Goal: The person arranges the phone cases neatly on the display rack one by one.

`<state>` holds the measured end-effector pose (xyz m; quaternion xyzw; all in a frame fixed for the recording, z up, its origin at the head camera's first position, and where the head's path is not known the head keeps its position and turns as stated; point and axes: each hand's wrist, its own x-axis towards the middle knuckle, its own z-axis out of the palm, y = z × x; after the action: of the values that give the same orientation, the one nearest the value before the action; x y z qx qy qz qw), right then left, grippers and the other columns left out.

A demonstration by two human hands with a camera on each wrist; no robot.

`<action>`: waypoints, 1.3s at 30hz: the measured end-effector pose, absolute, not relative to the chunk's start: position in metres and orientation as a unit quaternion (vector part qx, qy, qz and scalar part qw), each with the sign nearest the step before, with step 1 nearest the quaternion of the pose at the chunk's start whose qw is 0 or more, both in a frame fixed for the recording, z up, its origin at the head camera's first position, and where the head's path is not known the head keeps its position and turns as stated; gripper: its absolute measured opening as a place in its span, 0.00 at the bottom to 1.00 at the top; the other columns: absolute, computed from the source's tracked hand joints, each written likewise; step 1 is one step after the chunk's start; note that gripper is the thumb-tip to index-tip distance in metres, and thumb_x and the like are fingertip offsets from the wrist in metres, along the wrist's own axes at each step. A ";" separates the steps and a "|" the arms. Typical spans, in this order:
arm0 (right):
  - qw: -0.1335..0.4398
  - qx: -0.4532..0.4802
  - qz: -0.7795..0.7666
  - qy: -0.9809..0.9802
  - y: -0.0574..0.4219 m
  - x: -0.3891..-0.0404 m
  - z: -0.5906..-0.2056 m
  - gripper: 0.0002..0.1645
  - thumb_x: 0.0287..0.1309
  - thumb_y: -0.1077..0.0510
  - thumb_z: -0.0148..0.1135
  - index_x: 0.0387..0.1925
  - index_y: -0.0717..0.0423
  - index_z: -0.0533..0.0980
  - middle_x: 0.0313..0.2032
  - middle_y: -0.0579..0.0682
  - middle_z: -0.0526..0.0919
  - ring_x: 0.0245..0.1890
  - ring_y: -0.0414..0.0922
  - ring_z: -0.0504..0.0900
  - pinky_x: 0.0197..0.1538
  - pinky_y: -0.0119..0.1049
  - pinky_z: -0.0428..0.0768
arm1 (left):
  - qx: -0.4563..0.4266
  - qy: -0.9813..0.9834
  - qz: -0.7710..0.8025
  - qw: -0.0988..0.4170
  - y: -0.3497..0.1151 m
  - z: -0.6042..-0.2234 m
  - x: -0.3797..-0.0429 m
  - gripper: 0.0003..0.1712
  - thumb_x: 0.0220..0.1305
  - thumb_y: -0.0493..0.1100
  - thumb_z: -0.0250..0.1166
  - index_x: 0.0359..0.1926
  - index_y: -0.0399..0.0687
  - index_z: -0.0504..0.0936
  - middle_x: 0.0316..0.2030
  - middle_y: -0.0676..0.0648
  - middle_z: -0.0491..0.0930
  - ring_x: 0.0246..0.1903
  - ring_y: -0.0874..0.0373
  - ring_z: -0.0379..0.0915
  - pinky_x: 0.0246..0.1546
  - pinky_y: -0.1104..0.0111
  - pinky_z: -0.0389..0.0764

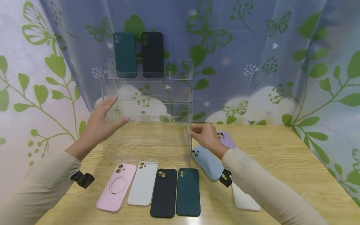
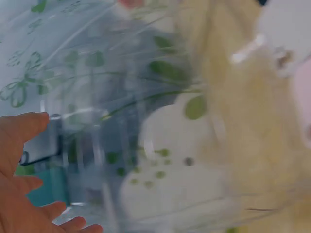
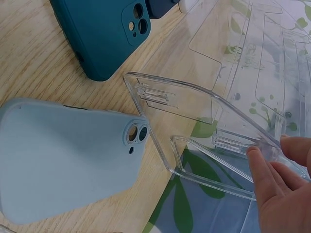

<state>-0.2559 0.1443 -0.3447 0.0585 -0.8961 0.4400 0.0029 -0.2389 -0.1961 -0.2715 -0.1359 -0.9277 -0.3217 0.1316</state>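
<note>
A clear tiered display stand (image 1: 149, 145) stands upright on the table. On its top tier lean a teal phone case (image 1: 125, 56) and a black phone case (image 1: 153, 56). My left hand (image 1: 99, 123) is beside the stand's left side, fingers and thumb spread, holding nothing; the left wrist view shows the hand (image 2: 24, 179) with the blurred stand beyond it. At the right side panel, my right hand (image 1: 206, 136) pinches the clear edge between thumb and fingers. In the right wrist view, this hand (image 3: 286, 194) grips the stand's side (image 3: 214, 99).
In front of the stand lie a pink case (image 1: 111, 197), a white case (image 1: 142, 187), another black case (image 1: 164, 197) and another teal case (image 1: 188, 193). Near the right forearm are a light blue case (image 1: 208, 162), a purple case (image 1: 230, 140) and a partly covered white case (image 1: 245, 200).
</note>
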 end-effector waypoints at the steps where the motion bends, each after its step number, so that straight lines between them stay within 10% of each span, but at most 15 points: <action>1: 0.003 0.058 0.440 -0.896 0.144 -0.256 -0.344 0.21 0.62 0.54 0.63 0.54 0.59 0.78 0.50 0.56 0.82 0.50 0.51 0.80 0.47 0.44 0.81 | -0.136 -0.930 -0.317 0.130 -0.199 -0.279 -0.235 0.51 0.61 0.57 0.65 0.75 0.47 0.49 0.72 0.33 0.48 0.70 0.32 0.43 0.61 0.33 0.51; 25: 0.011 0.052 0.445 -0.894 0.143 -0.255 -0.344 0.20 0.61 0.54 0.64 0.52 0.60 0.79 0.47 0.56 0.84 0.47 0.50 0.82 0.46 0.44 0.81 | -0.091 -0.943 -0.310 0.085 -0.211 -0.444 -0.157 0.42 0.52 0.47 0.74 0.64 0.33 0.69 0.60 0.24 0.66 0.58 0.26 0.62 0.54 0.36 0.64; 39: 0.009 0.051 0.448 -0.892 0.144 -0.255 -0.345 0.20 0.62 0.54 0.64 0.53 0.60 0.79 0.48 0.56 0.83 0.48 0.50 0.82 0.46 0.44 0.81 | -0.082 -0.955 -0.265 0.108 -0.206 -0.460 -0.152 0.38 0.47 0.50 0.75 0.58 0.36 0.77 0.59 0.23 0.67 0.53 0.23 0.65 0.46 0.34 0.68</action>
<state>-0.2553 0.1444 -0.3452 0.0513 -0.8925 0.4481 0.0085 -0.1521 -0.2057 -0.4597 -0.0823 -0.9547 -0.2649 0.1078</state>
